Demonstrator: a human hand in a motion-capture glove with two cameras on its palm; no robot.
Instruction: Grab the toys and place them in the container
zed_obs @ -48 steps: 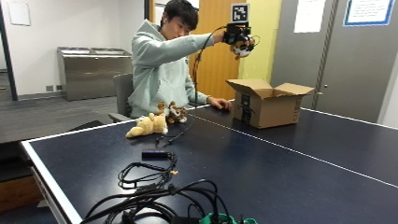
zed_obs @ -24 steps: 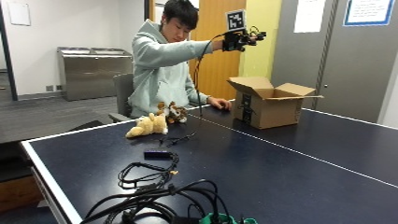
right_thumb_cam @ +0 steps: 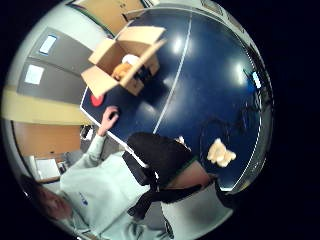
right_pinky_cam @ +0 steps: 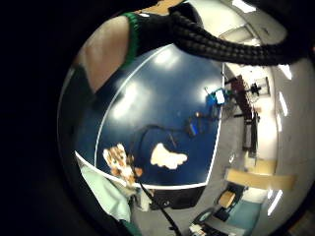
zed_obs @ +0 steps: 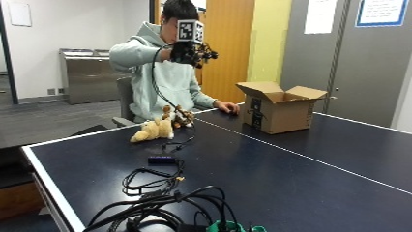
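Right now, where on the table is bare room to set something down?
Bare blue table stretches right of the white centre line, past the open cardboard box. Crowded: black cables at the near edge, two plush toys by the person.

We see the table [zed_obs: 270,169] from across it, low; both palm views look down from high above, sharing it.

desk [right_pinky_cam: 162,93]: dark blue, white lines
cream toy [right_pinky_cam: 168,156]: lying on desk
striped toy [right_pinky_cam: 118,161]: near desk edge, beside cream toy
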